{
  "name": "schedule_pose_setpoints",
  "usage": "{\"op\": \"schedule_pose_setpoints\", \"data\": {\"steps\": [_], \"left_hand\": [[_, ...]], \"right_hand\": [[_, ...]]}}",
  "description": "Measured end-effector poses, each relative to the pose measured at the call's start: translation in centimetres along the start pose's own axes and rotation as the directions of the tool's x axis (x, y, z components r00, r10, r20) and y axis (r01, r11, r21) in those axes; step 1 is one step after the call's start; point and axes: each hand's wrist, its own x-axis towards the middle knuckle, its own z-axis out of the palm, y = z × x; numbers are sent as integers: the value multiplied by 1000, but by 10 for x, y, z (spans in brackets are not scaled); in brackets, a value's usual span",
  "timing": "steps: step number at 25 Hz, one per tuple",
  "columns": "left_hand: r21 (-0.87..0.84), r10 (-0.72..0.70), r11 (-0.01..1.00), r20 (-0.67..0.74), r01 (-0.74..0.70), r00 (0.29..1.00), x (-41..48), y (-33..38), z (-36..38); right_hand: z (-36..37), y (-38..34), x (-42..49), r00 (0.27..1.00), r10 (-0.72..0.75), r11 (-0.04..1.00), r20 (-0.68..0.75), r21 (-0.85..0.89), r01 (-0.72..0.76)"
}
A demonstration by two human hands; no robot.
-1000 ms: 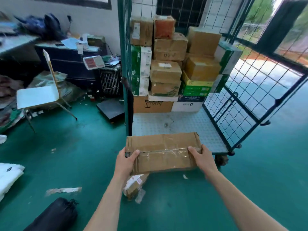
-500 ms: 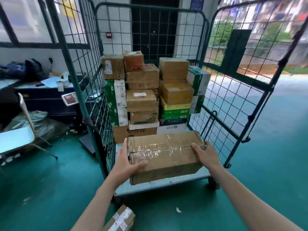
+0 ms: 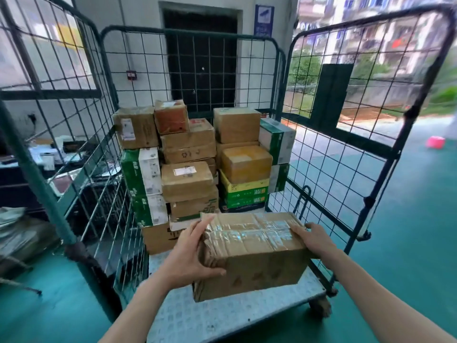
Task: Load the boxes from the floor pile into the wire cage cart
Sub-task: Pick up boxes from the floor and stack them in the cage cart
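I hold a long brown cardboard box (image 3: 252, 253) wrapped in clear tape over the front of the wire cage cart's metal floor (image 3: 212, 315). My left hand (image 3: 190, 253) grips its left end, thumb under the front face. My right hand (image 3: 312, 237) grips its right end. At the back of the cart stands a stack of boxes (image 3: 193, 167), brown, green-and-white and yellow-green, several layers high. Whether the held box touches the cart floor is not clear.
Green wire walls enclose the cart on the left (image 3: 74, 149), the back (image 3: 193, 70) and the right (image 3: 351, 134). A caster (image 3: 320, 305) sits at the front right corner. Green floor (image 3: 408, 243) spreads to the right. Cluttered desks lie behind the left wall.
I have stepped closer to the cart and carried the box forward and up, from above the green floor to over the cart's front deck. Both hands kept their grip.
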Motion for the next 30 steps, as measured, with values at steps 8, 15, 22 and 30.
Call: {"op": "schedule_pose_setpoints", "data": {"steps": [8, 15, 22, 30], "left_hand": [[-173, -45, 984, -40, 38, 998, 128, -45, -31], [-742, -531, 616, -144, 264, 835, 190, -90, -17], [-871, -762, 426, -201, 243, 616, 281, -116, -12], [-984, -816, 126, -33, 122, 577, 418, -176, 2]], "right_hand": [[-2, -41, 86, 989, 112, 975, -99, 205, -90], [13, -69, 146, 985, 132, 890, -111, 450, -69], [72, -110, 246, 978, -18, 949, 206, 312, -48], [75, -196, 331, 849, -288, 928, 443, 347, 134]]}}
